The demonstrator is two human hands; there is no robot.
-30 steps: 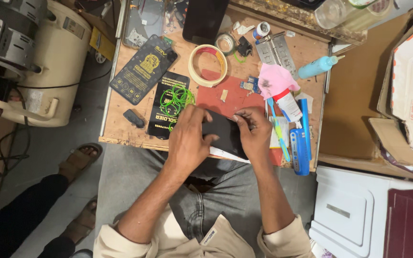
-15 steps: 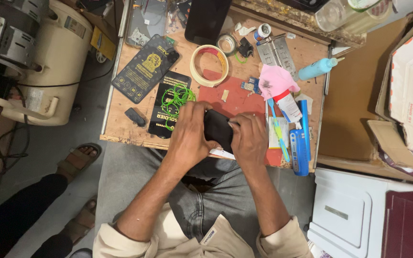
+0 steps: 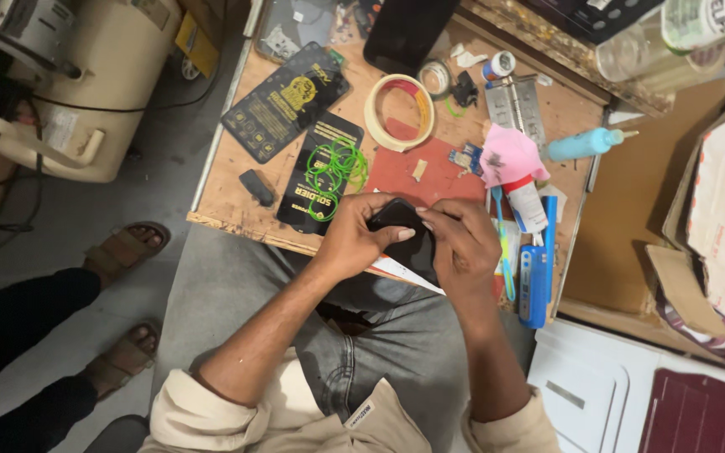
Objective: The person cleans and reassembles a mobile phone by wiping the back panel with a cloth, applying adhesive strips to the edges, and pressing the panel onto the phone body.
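- Head view: left hand [image 3: 354, 239] and right hand [image 3: 463, 247] both closed around a black phone [image 3: 404, 235], held at the near edge of the wooden tabletop [image 3: 228, 197].
- Red mat [image 3: 430, 172]: just beyond the phone, mid-tabletop.
- Green rubber bands [image 3: 336, 165]: on a black packet [image 3: 319, 172], left of the mat.
- Tape roll [image 3: 399, 111]: beyond the mat.
- Pink cloth [image 3: 509, 155]: near the right edge.
- Blue bottle [image 3: 585, 144]: at the right edge.

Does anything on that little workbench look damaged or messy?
Yes: the wooden table has a chipped, ragged front edge, and green rubber bands lie tangled on a black packet. Both hands grip a black phone.
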